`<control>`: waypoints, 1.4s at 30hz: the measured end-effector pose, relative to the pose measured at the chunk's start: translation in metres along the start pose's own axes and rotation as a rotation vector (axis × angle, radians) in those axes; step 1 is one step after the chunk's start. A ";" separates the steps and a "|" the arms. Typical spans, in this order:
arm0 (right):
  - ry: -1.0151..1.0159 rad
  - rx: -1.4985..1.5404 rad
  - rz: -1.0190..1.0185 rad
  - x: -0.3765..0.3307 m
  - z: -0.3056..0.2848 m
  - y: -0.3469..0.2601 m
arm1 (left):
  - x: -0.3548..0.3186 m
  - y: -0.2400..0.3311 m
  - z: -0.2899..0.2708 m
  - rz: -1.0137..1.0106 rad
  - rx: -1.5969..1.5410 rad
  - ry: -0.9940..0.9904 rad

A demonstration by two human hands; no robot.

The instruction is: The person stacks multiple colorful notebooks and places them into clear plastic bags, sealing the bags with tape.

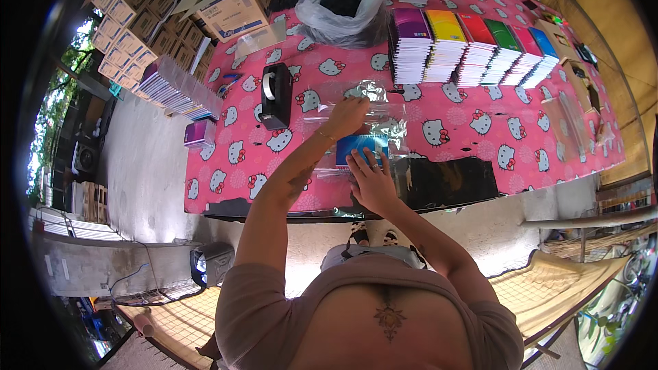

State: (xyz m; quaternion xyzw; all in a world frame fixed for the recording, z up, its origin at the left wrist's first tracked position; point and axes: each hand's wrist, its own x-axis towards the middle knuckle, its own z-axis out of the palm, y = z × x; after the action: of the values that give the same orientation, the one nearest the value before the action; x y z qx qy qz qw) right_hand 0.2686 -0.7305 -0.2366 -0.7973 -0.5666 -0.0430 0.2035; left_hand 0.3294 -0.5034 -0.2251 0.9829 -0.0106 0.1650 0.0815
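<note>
Surface (480, 144) w/ pink cat-print cloth carries the lot. Rear: row of notebook stacks (473, 48) – purple, yellow, red, green, pink, blue covers – apparently not yet bagged; clear plastic bag of dark stuff (343, 3) behind. Cardboard boxes (137, 17) piled far left. Black tape dispenser (275, 96) just left of the work. Blue notebook (362, 149) lies partly inside a clear sleeve (363, 113), unsealed, so roughly mid-wrap. Left hand (347, 115) pinches the sleeve's top; right hand (370, 178), fingers spread flat, presses the notebook down.
</note>
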 end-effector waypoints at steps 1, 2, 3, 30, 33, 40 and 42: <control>0.001 0.005 0.000 -0.001 0.001 0.000 | -0.001 -0.001 -0.002 0.009 -0.045 -0.024; 0.001 0.009 0.002 -0.002 0.001 0.001 | -0.003 0.000 -0.009 0.017 -0.091 -0.048; 0.004 0.005 0.000 -0.004 0.002 0.001 | -0.005 0.001 -0.016 0.023 -0.136 -0.072; 0.132 -0.230 -0.063 0.000 -0.001 0.046 | -0.129 0.102 -0.030 -0.140 -0.034 0.060; 0.118 -0.198 -0.066 -0.001 -0.008 0.043 | -0.156 0.083 -0.042 -0.311 0.153 0.111; 0.175 -0.106 -0.119 0.002 -0.013 0.038 | -0.157 -0.132 -0.100 -1.051 -0.549 0.466; 0.193 -0.099 -0.152 0.006 -0.014 0.032 | -0.170 -0.172 -0.117 -1.258 -1.162 0.236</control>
State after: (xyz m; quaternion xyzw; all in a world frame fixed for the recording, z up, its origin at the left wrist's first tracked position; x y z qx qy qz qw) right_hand 0.3029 -0.7396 -0.2306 -0.7534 -0.6003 -0.1627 0.2136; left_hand 0.1396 -0.3160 -0.1986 0.5851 0.4615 0.1587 0.6478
